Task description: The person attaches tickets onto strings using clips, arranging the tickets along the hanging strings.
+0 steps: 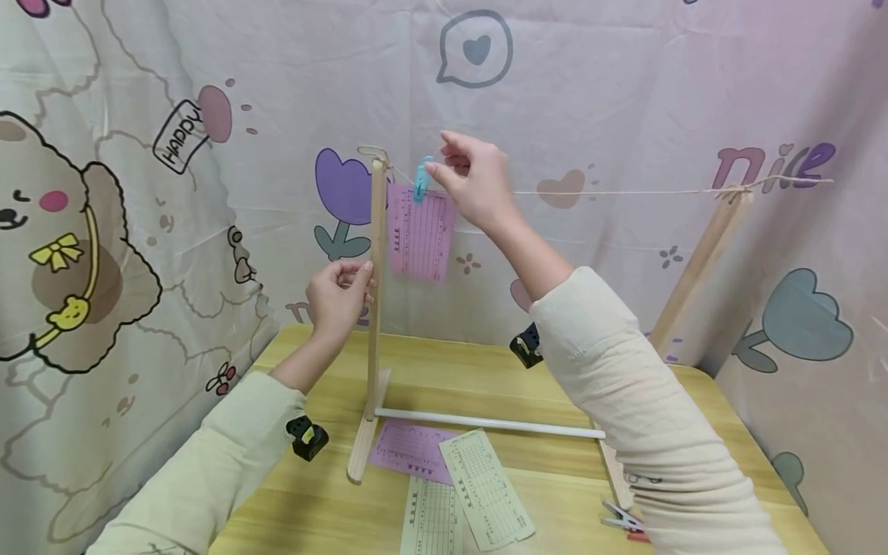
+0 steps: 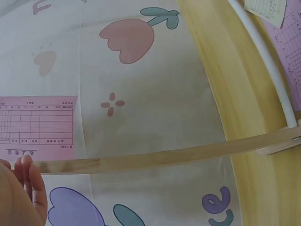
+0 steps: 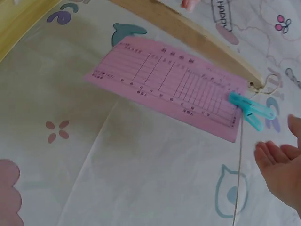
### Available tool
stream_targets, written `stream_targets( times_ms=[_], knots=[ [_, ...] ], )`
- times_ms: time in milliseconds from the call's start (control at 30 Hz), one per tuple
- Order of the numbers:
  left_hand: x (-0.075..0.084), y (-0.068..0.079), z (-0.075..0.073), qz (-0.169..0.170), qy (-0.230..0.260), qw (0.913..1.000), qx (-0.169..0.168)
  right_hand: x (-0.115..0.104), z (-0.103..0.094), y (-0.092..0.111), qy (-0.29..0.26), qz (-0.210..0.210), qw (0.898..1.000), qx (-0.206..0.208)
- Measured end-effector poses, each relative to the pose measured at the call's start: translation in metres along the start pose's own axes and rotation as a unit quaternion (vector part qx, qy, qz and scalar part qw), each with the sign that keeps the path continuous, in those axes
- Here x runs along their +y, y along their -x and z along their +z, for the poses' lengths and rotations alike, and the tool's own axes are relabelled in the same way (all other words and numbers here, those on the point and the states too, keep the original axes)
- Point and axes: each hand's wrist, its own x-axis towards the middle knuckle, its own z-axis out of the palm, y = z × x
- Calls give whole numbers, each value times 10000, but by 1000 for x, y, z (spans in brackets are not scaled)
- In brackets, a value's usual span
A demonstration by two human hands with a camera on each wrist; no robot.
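A pink paper form (image 1: 422, 235) hangs from a string (image 1: 610, 193), held there by a turquoise clothespin (image 1: 420, 182). My right hand (image 1: 479, 181) is beside the clothespin with loosely bent fingers; in the right wrist view a gap shows between that hand (image 3: 282, 167) and the clothespin (image 3: 251, 109). With thumb and fingers my left hand (image 1: 340, 297) grips the upright wooden post (image 1: 375, 331) at the left end of the string. In the left wrist view its fingertips (image 2: 35, 181) meet the post (image 2: 141, 161) just below the pink form (image 2: 42, 127).
On the table (image 1: 312, 493) lie a purple form (image 1: 412, 449) and two pale green forms (image 1: 486, 489), overlapping. A white rod (image 1: 492, 424) joins the stand's feet. Other clothespins (image 1: 622, 518) lie at the front right. A second post (image 1: 701, 270) carries the string's right end.
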Motion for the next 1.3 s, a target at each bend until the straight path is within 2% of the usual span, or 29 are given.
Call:
stream_targets(
  times_ms=[133, 300, 533, 667, 767, 967, 1067, 1300],
  knots=[
    [-2, 5, -1, -87, 174, 9997, -167, 0, -9, 13, -323, -457, 9966, 597],
    [-6, 11, -2, -8, 314, 9989, -357, 4, -23, 34, -590, -714, 9919, 869],
    [-15, 22, -3, -31, 129, 9977, -667, 21, -34, 70, -389, -836, 9948, 434],
    [-19, 27, -2, 188, 110, 9966, -792, 32, -41, 89, -169, -881, 9951, 407],
    [-20, 32, -2, 233, 48, 9960, -864, 41, -45, 101, 6, -803, 9960, 389],
    [-24, 45, 2, 93, -289, 9945, -1004, 60, -50, 123, 400, -549, 9974, 258],
    [-28, 51, 5, -14, -316, 9937, -1079, 71, -50, 133, 588, -579, 9963, 218],
    [-34, 71, 11, -492, -259, 9906, -1249, 92, -52, 158, 842, -593, 9945, 202]
  ],
)
